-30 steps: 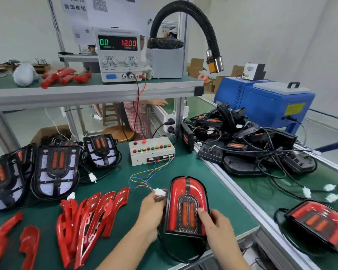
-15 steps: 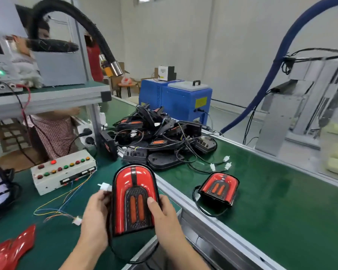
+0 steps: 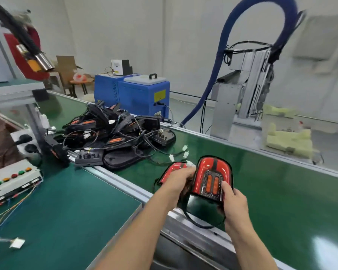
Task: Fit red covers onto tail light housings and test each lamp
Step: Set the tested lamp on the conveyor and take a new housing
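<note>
While both forearms reach in from the near edge, a person holds a tail light up over the green conveyor belt, just past the metal rail that divides belt from workbench. The right hand grips the lamp's lower right corner, thumb curled onto the front face beside two orange strips, fingers hidden behind. The left hand curls round the lamp's left edge and pinches a small white connector at its fingertips near the lamp's top left. The lamp is upright and faces the viewer, its red cover arched over a dark centre panel, with a black cable looping below it.

Just behind the left hand, partly hidden by it, a second red-covered tail light lies on the belt. To the near left, on the green workbench mat, a loose white plug on thin coloured wires lies well apart from the hands. Further left sits a white button box with red, green and orange buttons.

Farther along the belt, a heap of black housings and tangled wires sits, with white connectors trailing toward the held lamp. Beyond stand a blue machine, a blue hose arching overhead, and a grey metal frame at the far right.
</note>
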The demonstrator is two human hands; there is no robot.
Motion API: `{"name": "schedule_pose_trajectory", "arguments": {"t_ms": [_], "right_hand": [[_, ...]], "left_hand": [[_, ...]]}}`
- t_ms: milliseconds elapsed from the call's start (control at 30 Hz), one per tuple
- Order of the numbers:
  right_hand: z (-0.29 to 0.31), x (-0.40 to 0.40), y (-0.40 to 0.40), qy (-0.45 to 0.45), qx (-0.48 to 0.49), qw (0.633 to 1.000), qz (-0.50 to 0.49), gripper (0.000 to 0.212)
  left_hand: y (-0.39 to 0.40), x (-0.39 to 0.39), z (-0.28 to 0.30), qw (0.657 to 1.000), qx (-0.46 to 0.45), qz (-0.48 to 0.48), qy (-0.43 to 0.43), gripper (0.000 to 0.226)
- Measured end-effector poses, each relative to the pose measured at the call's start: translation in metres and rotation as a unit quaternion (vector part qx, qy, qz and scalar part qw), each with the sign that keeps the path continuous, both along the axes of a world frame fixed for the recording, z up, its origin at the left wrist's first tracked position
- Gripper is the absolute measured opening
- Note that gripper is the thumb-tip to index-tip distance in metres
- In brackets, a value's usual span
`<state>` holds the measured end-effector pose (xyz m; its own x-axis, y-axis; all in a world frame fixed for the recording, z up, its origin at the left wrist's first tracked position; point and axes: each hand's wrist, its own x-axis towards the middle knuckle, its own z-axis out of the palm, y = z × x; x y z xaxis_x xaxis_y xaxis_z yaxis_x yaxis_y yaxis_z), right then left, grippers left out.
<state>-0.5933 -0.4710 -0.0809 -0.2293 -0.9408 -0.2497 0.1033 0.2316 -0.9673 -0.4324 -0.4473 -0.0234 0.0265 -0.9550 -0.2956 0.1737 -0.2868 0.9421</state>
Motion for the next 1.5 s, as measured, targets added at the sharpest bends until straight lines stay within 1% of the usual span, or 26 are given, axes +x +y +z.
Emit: {"name": "schedule_pose_trajectory", "arguments": {"t_ms": [100, 133, 200, 233, 300, 400, 433, 533, 600, 700, 800, 933, 1067, 1167, 1200, 1233, 1300, 1333, 1400, 1433, 1500], "right_hand": [[-0.017, -0.015, -0.012, 0.016, 0.043, 0.998, -0.034, 0.032], [-0.021, -0.017, -0.016, 0.017, 0.050, 0.998, -0.046, 0.033], [-0.027, -0.018, -0.026, 0.026, 0.060, 0.996, -0.061, 0.035], [-0.027, -0.017, -0.030, 0.036, 0.065, 0.995, -0.062, 0.036], [-0.028, -0.013, -0.035, 0.063, 0.070, 0.994, -0.057, 0.036], [-0.028, -0.008, -0.038, 0.111, 0.071, 0.990, -0.048, 0.037], [-0.027, -0.006, -0.038, 0.129, 0.070, 0.988, -0.043, 0.038], [-0.027, 0.001, -0.034, 0.170, 0.064, 0.983, -0.032, 0.040], [-0.026, 0.006, -0.031, 0.201, 0.058, 0.978, -0.020, 0.041], [-0.022, 0.011, -0.025, 0.255, 0.051, 0.966, 0.001, 0.041], [-0.022, 0.011, -0.021, 0.343, 0.048, 0.938, 0.025, 0.052], [-0.025, 0.008, -0.022, 0.377, 0.046, 0.924, 0.034, 0.062], [-0.024, 0.006, -0.022, 0.408, 0.042, 0.911, 0.046, 0.067], [-0.016, 0.005, -0.015, 0.425, 0.051, 0.903, 0.017, 0.071], [-0.013, 0.008, -0.009, 0.428, 0.030, 0.903, -0.005, 0.071], [-0.009, 0.014, -0.003, 0.427, -0.014, 0.903, -0.033, 0.070], [-0.001, 0.035, 0.014, 0.397, -0.151, 0.902, -0.074, 0.059], [0.003, 0.050, 0.024, 0.373, -0.220, 0.899, -0.071, 0.050], [0.009, 0.087, 0.047, 0.331, -0.319, 0.888, -0.010, 0.038], [0.009, 0.106, 0.058, 0.311, -0.351, 0.882, 0.039, 0.032], [0.006, 0.146, 0.081, 0.270, -0.379, 0.873, 0.148, 0.024]], "left_hand": [[-0.003, -0.012, -0.009, 1.000, 0.017, 0.010, -0.008, 0.053], [-0.001, -0.013, -0.015, 1.000, 0.001, 0.019, -0.020, 0.053], [0.005, -0.008, -0.027, 0.997, -0.036, 0.050, -0.055, 0.033], [0.009, -0.005, -0.032, 0.994, -0.050, 0.065, -0.074, 0.027], [0.018, 0.003, -0.045, 0.987, -0.068, 0.065, -0.130, 0.022], [0.029, 0.012, -0.061, 0.965, -0.080, 0.014, -0.250, 0.019], [0.034, 0.011, -0.064, 0.957, -0.081, -0.007, -0.278, 0.020], [0.043, 0.000, -0.070, 0.934, -0.079, -0.064, -0.342, 0.038], [0.045, -0.008, -0.072, 0.930, -0.073, -0.082, -0.352, 0.045], [0.048, -0.013, -0.072, 0.935, -0.057, -0.073, -0.341, 0.048], [0.051, -0.011, -0.075, 0.925, -0.067, -0.078, -0.367, 0.049], [0.060, -0.006, -0.083, 0.913, -0.089, -0.087, -0.388, 0.046], [0.071, -0.003, -0.086, 0.917, -0.109, -0.075, -0.377, 0.043], [0.085, 0.007, -0.083, 0.920, -0.119, -0.047, -0.370, 0.039], [0.091, 0.012, -0.082, 0.922, -0.120, -0.032, -0.366, 0.037], [0.097, 0.019, -0.081, 0.923, -0.120, -0.016, -0.365, 0.034], [0.110, 0.036, -0.077, 0.923, -0.118, 0.022, -0.366, 0.029], [0.116, 0.045, -0.075, 0.923, -0.116, 0.044, -0.363, 0.026], [0.131, 0.067, -0.070, 0.922, -0.112, 0.094, -0.359, 0.022], [0.139, 0.078, -0.068, 0.919, -0.110, 0.119, -0.360, 0.022], [0.159, 0.102, -0.066, 0.912, -0.103, 0.160, -0.362, 0.022]]}}
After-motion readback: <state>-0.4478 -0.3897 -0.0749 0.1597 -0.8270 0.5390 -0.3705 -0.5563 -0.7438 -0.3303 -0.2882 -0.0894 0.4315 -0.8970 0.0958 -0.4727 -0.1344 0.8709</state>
